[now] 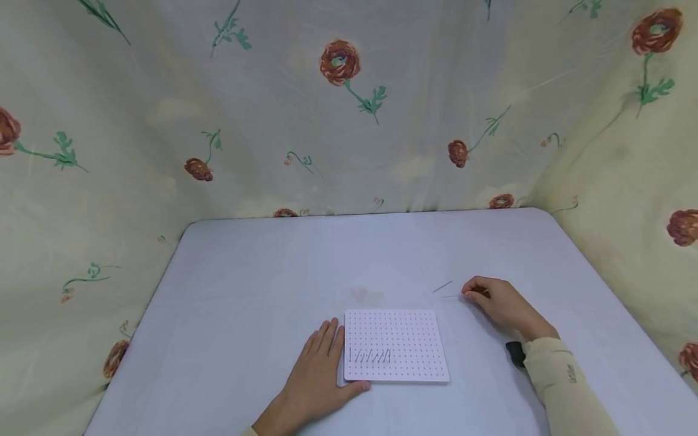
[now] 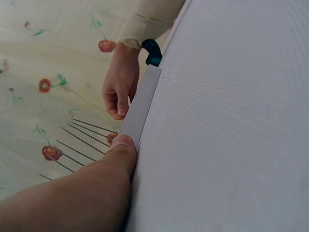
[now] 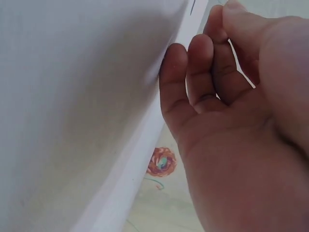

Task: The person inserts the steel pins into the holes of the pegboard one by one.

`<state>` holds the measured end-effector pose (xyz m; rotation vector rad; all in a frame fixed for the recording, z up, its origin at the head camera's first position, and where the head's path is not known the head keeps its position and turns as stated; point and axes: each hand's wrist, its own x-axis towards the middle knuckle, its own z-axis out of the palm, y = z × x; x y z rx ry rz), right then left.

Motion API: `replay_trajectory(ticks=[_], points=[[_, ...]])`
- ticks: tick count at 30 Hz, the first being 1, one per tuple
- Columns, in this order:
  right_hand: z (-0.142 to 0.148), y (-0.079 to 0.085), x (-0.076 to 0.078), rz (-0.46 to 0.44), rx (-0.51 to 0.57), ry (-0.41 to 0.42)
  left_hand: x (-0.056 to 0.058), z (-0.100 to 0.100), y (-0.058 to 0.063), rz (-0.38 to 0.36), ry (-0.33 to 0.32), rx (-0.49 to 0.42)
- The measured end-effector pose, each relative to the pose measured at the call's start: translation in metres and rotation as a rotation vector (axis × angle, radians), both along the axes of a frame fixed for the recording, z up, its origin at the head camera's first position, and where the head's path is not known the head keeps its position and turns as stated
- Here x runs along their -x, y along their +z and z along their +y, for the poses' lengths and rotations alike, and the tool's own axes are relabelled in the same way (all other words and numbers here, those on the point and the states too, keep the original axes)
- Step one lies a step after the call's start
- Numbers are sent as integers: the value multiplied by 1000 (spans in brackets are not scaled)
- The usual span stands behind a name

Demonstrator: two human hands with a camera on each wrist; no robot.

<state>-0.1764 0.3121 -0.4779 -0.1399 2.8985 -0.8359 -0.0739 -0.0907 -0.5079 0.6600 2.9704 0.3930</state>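
A white pegboard with rows of small holes lies flat on the table. Several thin dark pins stand in a row in its front-left part, some leaning. My left hand rests along the board's left edge with straight fingers, its thumb against the front edge. Beyond the board to the right, my right hand pinches with thumb and forefinger at the end of a thin pin just above or on the table. In the right wrist view the pinch is partly cut off at the top.
Another loose pin lies on the white table just left of the right fingertips. A flower-patterned curtain hangs behind and along both sides. A black wrist device sits by the right sleeve.
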Motion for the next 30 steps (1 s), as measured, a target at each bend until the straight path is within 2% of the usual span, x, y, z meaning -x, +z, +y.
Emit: replay_trajectory(ticks=[12,21,30], points=[[-9,7,-6,32,53,-46,0,1,2,-2,2,10],[-18,10,-13,66,89,-49,1,0,2,-7,-2,0],[-33,21,-19,127,120,-35,1,-1,0,-1,-5,2]])
